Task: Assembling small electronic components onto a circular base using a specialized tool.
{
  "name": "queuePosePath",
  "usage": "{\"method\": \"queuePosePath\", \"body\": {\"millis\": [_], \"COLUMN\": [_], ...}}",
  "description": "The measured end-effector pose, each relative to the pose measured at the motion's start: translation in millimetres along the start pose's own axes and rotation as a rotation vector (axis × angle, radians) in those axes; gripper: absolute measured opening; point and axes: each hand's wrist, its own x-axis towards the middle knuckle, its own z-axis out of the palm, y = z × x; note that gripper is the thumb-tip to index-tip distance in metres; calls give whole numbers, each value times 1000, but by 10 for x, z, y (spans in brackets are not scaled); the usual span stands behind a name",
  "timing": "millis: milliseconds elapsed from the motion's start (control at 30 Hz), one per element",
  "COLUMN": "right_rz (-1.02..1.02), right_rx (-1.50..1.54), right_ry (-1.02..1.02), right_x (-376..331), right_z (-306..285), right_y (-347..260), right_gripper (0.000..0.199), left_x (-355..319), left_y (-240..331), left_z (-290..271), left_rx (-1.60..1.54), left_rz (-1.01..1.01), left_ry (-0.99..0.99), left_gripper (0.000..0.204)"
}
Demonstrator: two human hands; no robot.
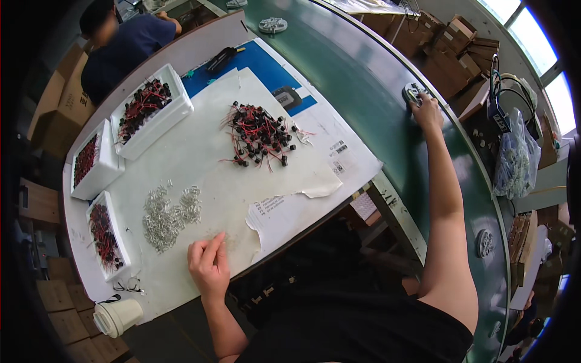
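My right arm reaches out over the green conveyor belt (369, 78). Its hand, my right hand (428, 114), has its fingers closed on the near edge of a round grey-and-white part (414, 91) at the belt's far side. My left hand (209, 263) is held low above the table's front edge, fingertips pressed together; anything between them is too small to make out. Just beyond it lies a pile of small clear, shiny pieces (164, 221). Farther back spreads a heap of small black cylinders with red and black wires (260, 136).
White foam trays (175, 115) of wired cylinders line the table's left side. A cream lidded container (118, 317) and glasses (130, 285) are at the near left corner. More round parts (485, 243) sit on the belt. A co-worker (130, 45) sits beyond the white partition.
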Motion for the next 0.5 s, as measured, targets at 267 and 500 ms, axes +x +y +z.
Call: {"method": "queuePosePath", "body": {"millis": [267,500], "right_rz": [-427,-594], "right_rx": [376,377], "right_ry": [-49,-206], "right_x": [285,879], "right_z": [212,800], "right_y": [-1568,-3358], "right_gripper": [31,44], "left_x": [7,41], "left_y": [14,81], "left_z": [28,-28], "left_rx": [111,235], "left_rz": [81,165], "left_ry": [9,55], "left_gripper": [24,20]}}
